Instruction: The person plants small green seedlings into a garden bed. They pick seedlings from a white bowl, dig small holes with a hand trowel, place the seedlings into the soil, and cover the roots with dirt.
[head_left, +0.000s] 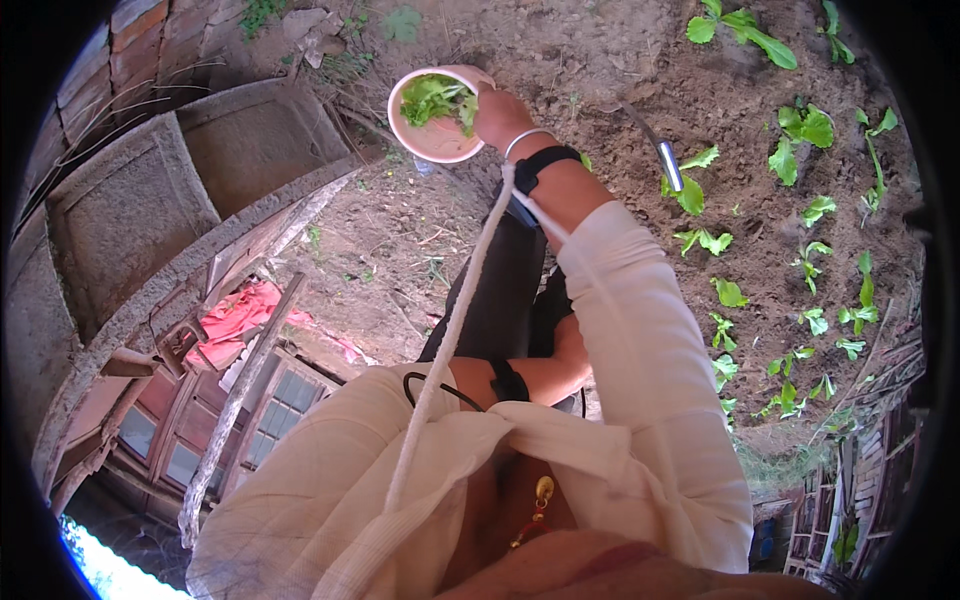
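Note:
My right hand (501, 118) grips the rim of a pale pink bowl (399, 127), held out in front of me over the ground. Green leaves (431, 99) that look like lettuce lie inside it, and the bowl's bottom is partly bare. A white bracelet and a black strap circle that wrist. My left hand (574, 349) is low near my dark trousers (499, 292); its fingers are hidden behind my right sleeve. Right of the bowl, a hand tool (670, 165) with a shiny metal tube and a dark, narrow, curved part lies among the seedlings.
Leafy seedlings (806, 127) grow in loose soil on the right. Along the left stands a concrete trough (199, 225) with compartments, near a brick wall (139, 45). Below it are red cloth (244, 315) and a wooden pole (232, 420). A white cord (457, 315) hangs before me.

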